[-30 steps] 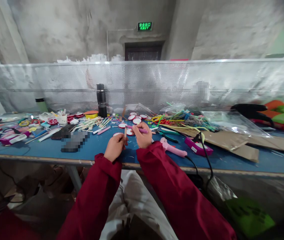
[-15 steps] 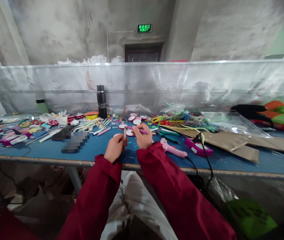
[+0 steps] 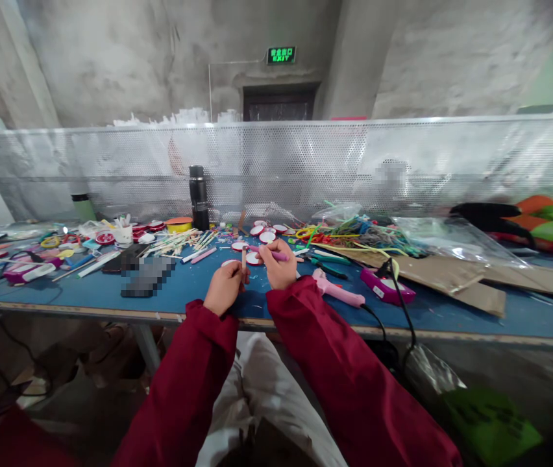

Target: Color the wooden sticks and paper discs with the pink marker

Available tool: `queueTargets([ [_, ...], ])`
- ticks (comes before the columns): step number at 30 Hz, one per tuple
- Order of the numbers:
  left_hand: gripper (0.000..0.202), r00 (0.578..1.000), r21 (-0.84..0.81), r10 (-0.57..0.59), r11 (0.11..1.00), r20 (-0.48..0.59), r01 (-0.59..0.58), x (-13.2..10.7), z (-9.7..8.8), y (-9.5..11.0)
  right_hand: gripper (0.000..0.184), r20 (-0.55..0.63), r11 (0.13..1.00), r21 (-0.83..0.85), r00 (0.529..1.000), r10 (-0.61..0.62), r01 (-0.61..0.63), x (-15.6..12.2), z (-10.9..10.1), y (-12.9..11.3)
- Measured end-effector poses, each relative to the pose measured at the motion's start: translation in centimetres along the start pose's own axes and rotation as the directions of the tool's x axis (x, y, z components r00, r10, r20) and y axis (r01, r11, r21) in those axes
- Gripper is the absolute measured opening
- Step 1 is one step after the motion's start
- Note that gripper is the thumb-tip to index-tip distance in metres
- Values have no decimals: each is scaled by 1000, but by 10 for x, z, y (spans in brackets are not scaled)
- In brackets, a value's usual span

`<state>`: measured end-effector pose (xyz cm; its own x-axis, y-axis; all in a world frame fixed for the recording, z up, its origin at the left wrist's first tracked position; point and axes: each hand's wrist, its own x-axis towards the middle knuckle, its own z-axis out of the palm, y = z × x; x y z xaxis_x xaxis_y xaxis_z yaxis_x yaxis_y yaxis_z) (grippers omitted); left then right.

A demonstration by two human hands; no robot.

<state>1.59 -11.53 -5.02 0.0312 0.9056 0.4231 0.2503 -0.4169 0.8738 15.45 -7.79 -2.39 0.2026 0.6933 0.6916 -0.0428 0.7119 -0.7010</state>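
My left hand (image 3: pixel 224 285) is closed on a thin, light-brown stick (image 3: pixel 244 257) that stands upright above its fingers. Held in the fingers of my right hand (image 3: pixel 279 266) is a purple pen (image 3: pixel 280 256), lying slanted with its tip pointing left. That tip meets or nearly meets the top of the stick; I cannot tell which. Both hands are over the near part of the blue table (image 3: pixel 184 301). Behind them lie several round white discs with red rims (image 3: pixel 267 237). A pink glue gun (image 3: pixel 339 290) rests beside my right sleeve.
A black bottle (image 3: pixel 198 198) stands at the back. Dark phones (image 3: pixel 146 279) and bundled sticks (image 3: pixel 174 241) lie left. To the right are green-handled pliers (image 3: pixel 328 268), a purple box with a cable (image 3: pixel 387 287), coloured pipe cleaners (image 3: pixel 354 233) and cardboard (image 3: pixel 442 272). A perforated screen (image 3: pixel 276 168) closes the back.
Almost nothing differs. Both hands keep the same hold on the stick and the pen, and the view has shifted very slightly.
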Motion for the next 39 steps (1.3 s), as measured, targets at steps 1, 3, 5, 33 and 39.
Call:
queueTargets([
  [1, 20, 1000, -2, 4, 1000, -1, -4, 0, 0, 0, 23, -3, 1000, 5, 1000, 2, -2, 0, 0, 0],
  [3, 19, 1000, -7, 7, 1000, -3, -7, 0, 0, -1, 23, -5, 1000, 13, 1000, 4, -4, 0, 1, -2],
  [5, 18, 1000, -13, 9, 1000, -5, -9, 0, 0, -2, 23, -6, 1000, 23, 1000, 6, -6, -1, 1, -4],
  [33, 17, 1000, -39, -4, 999, 1, 4, 0, 0, -2, 22, 2, 999, 39, 1000, -7, 7, 0, 0, 1],
  [39, 17, 1000, -38, -1, 999, -2, 1, 0, 0, -2, 23, 4, 1000, 7, 1000, -18, 18, 0, 0, 1],
])
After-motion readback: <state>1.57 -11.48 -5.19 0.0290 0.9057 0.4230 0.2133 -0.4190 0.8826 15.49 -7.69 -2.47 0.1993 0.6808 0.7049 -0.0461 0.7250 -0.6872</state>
